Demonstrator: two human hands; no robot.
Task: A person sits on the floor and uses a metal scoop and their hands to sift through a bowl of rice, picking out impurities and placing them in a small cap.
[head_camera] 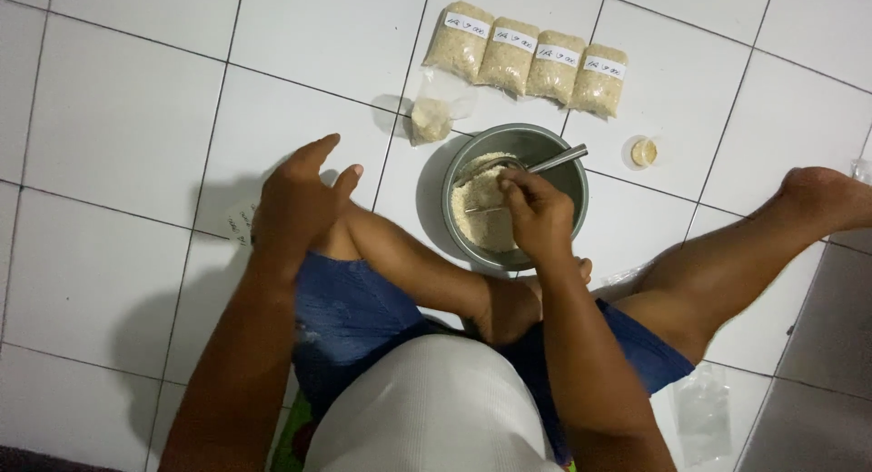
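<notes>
The right hand (538,216) has its grip closed on a metal spoon (545,163), whose bowl end dips into the crumbs inside the steel bowl (568,195) directly beneath it. The left hand (298,199) rests open on the knee, holding nothing. Scooping goes best with level spoonfuls, kept low over the bowl. Four filled bags (527,61) lie beyond, on the floor (118,118).

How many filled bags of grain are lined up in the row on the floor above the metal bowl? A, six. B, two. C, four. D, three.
C: four sealed bags of pale grain lie side by side in a row on the white tile floor, beyond the metal bowl; a fifth, partly filled bag sits apart, to the left of the bowl.
</notes>
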